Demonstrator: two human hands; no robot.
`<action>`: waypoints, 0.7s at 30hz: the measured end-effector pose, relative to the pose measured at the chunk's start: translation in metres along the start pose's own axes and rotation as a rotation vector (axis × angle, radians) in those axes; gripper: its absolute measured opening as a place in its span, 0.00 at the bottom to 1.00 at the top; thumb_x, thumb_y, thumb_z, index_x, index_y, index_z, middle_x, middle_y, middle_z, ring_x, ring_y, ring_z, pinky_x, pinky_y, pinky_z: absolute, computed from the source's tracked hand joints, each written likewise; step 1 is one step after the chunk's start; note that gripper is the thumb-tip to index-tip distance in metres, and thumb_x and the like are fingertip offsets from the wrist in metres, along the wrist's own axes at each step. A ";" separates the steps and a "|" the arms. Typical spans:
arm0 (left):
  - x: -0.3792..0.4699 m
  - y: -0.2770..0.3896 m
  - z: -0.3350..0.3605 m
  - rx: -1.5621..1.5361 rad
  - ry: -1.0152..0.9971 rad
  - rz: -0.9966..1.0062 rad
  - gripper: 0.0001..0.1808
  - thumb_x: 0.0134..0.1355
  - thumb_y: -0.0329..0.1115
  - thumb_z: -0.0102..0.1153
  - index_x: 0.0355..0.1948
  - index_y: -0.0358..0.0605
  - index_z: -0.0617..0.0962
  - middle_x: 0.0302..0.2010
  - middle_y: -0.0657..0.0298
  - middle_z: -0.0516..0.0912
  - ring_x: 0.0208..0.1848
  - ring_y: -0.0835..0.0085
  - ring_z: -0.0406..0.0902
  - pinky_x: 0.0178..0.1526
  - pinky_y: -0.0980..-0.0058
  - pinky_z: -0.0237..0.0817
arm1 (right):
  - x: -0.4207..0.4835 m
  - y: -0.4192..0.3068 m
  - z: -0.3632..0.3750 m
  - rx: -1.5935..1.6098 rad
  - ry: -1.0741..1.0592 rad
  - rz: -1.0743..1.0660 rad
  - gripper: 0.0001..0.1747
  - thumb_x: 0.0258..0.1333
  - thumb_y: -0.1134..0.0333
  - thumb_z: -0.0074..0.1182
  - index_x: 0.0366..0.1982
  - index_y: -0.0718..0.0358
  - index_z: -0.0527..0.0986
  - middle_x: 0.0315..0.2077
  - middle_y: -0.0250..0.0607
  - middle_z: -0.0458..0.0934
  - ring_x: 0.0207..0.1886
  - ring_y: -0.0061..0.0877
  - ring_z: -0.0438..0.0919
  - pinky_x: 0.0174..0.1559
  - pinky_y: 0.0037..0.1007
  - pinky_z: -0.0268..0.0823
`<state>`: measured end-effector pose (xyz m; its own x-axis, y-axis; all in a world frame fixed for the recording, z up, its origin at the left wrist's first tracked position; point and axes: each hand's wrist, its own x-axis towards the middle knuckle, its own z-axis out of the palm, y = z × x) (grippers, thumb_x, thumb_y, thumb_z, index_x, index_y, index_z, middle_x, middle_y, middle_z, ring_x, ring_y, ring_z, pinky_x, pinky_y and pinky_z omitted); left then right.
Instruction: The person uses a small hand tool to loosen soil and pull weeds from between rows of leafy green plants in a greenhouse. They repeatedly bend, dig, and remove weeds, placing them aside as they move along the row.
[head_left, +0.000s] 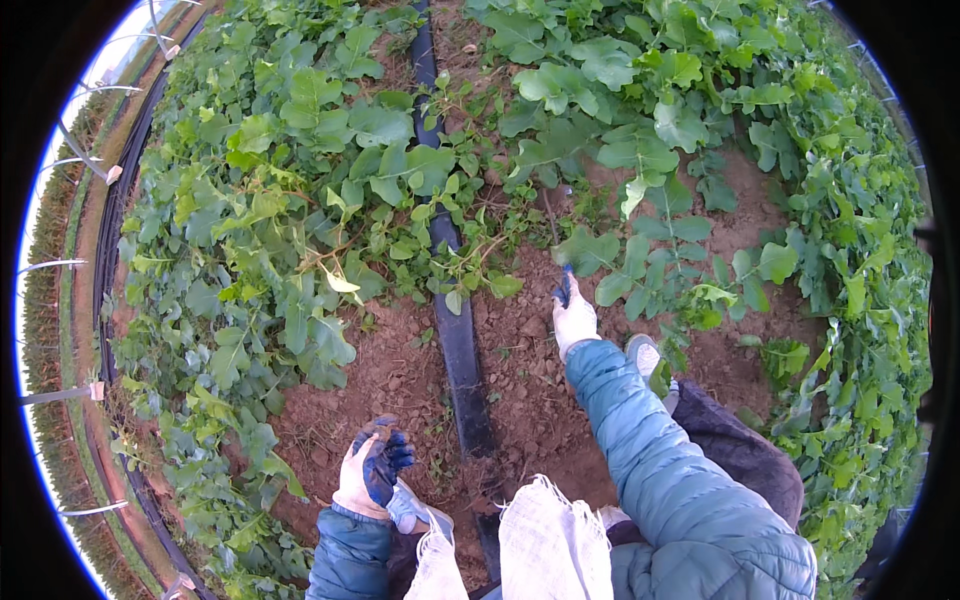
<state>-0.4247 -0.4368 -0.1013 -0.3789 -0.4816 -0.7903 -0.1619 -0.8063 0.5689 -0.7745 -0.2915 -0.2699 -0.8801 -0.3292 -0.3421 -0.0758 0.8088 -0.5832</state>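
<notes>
My left hand, in a white knit glove with a soiled blue palm, is raised over the soil beside my left shoe. Its fingers are loosely curled and apart, with nothing visible in them. My right hand, gloved the same way, reaches forward low over bare soil, close to lobed green leaves. A thin brownish rod or stem runs just beyond its fingertips; whether the hand grips it cannot be made out. Small leafy weeds grow ahead, partly over a flat black hose.
Dense leafy crop rows stand on the left and right. My shoes straddle the hose. A frayed white cloth hangs before me. Black tubing and pale hoop poles line the far left.
</notes>
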 end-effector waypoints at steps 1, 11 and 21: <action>0.001 0.000 0.000 0.008 0.018 0.011 0.18 0.69 0.37 0.53 0.56 0.43 0.73 0.36 0.59 0.81 0.34 0.63 0.81 0.36 0.66 0.75 | 0.001 0.001 0.000 -0.053 -0.039 0.059 0.33 0.63 0.58 0.49 0.68 0.47 0.57 0.39 0.59 0.80 0.42 0.51 0.79 0.49 0.47 0.69; -0.003 0.016 0.006 -0.026 -0.045 0.060 0.19 0.68 0.35 0.52 0.57 0.38 0.73 0.37 0.55 0.82 0.35 0.63 0.81 0.37 0.66 0.76 | -0.030 0.010 -0.018 -0.135 -0.210 0.123 0.33 0.62 0.58 0.49 0.68 0.45 0.58 0.40 0.58 0.80 0.44 0.49 0.80 0.51 0.46 0.69; -0.002 0.010 0.000 -0.024 0.025 -0.004 0.18 0.67 0.35 0.54 0.56 0.40 0.74 0.36 0.55 0.82 0.35 0.62 0.82 0.37 0.64 0.76 | -0.057 -0.001 0.000 0.097 -0.222 0.178 0.33 0.62 0.62 0.52 0.68 0.49 0.59 0.42 0.61 0.79 0.47 0.49 0.79 0.49 0.44 0.69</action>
<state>-0.4253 -0.4438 -0.0943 -0.3558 -0.4865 -0.7980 -0.1412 -0.8161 0.5604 -0.7248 -0.2735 -0.2497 -0.7506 -0.2938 -0.5919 0.1253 0.8162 -0.5640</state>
